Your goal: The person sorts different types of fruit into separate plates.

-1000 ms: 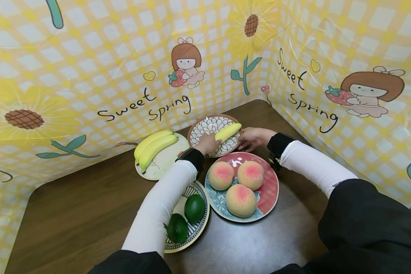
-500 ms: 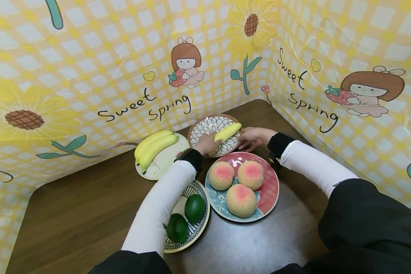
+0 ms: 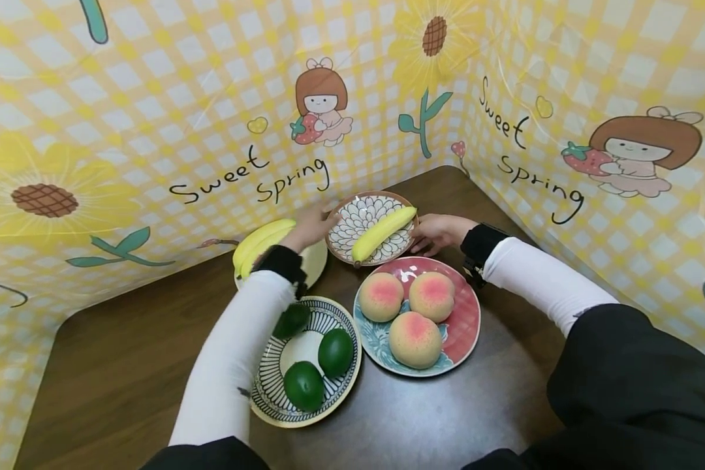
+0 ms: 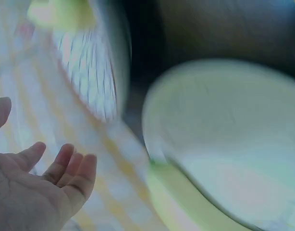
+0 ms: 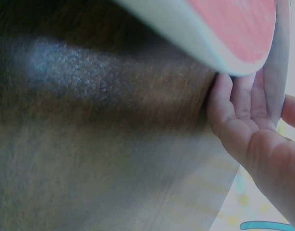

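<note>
Left hand (image 3: pixel 310 225) spread over the banana pair (image 3: pixel 262 242), right hand (image 3: pixel 437 232) flat-fingered steadying the patterned plate (image 3: pixel 346 225): advise gripping one banana mid-length.

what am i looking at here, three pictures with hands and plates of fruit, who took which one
No machine here: a person works with two bare hands and wears three cameras. The wide picture comes from the head camera, the two blurry close-ups from cameras on each wrist.

On the brown table stand four plates: a patterned plate with one banana, a pale plate with two bananas, a striped plate with green fruits, and a pink plate with three peaches.

The left hand hangs open over the two bananas, holding nothing. The right hand rests at the patterned plate's edge, fingers relaxed.
</note>
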`<state>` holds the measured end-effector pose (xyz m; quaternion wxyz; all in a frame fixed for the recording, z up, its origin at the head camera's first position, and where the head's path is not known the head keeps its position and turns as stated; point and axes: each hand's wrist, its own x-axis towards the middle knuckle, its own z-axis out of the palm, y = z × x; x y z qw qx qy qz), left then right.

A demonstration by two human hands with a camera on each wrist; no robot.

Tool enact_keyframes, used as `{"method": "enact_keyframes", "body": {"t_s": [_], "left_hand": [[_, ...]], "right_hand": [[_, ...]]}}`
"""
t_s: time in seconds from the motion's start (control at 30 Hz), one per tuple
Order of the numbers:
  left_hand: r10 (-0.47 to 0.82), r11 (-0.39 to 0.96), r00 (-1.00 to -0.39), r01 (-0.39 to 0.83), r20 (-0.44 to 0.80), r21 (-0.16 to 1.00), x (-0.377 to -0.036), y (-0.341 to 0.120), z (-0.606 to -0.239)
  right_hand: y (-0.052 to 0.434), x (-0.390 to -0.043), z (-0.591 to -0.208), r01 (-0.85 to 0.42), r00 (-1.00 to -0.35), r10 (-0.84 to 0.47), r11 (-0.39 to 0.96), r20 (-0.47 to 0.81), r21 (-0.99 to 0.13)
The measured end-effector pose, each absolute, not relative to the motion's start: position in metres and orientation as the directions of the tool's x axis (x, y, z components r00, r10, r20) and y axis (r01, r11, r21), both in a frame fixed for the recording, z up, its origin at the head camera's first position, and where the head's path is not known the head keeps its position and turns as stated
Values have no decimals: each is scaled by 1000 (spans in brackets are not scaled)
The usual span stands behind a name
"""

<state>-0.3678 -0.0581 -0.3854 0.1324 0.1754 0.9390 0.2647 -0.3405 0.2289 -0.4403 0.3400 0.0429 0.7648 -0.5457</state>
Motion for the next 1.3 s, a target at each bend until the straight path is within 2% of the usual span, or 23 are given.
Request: {"method": "enact_keyframes", "body": {"t_s": [0.1,0.2,0.43,0.57,0.67,0.8,0.87,1.13,1.3], "left_hand": [[327,789,-922,147,-206,597,-371,-100,-379],[253,828,-926,57,-280,558,-369,-139,-379],[193,895,-925,28,-328,445,-365,-186,-387],[211,919,-930,84,-300,386,-364,-189,-389],[218,949,-931,131,-294,289,-367,-187,-392],[184,979,-917,138,-354,149,-366,-185,-399],[161,985,-909,123,-385,122,-363,-186,-404],[170,980,-915,118,-366,160,-353,-182,-410],[215,959,-924,139,-315,247,-352,-173,-396]], "right_hand": [[232,-339,-437,442,-764,-297,405,-573,-800],[238,-337,-433,442,-765,-290,413,-575,-797],[244,-336,-426,432,-766,-290,429,-574,-793],[243,-338,-425,424,-765,-300,432,-570,-796],[242,-339,-424,416,-772,-299,430,-561,-801],[235,-337,-426,424,-771,-300,416,-561,-805],[231,-336,-431,428,-764,-310,412,-565,-804],[225,-333,-441,449,-749,-309,413,-586,-792],[225,-335,-435,439,-754,-313,415,-578,-797]]}}
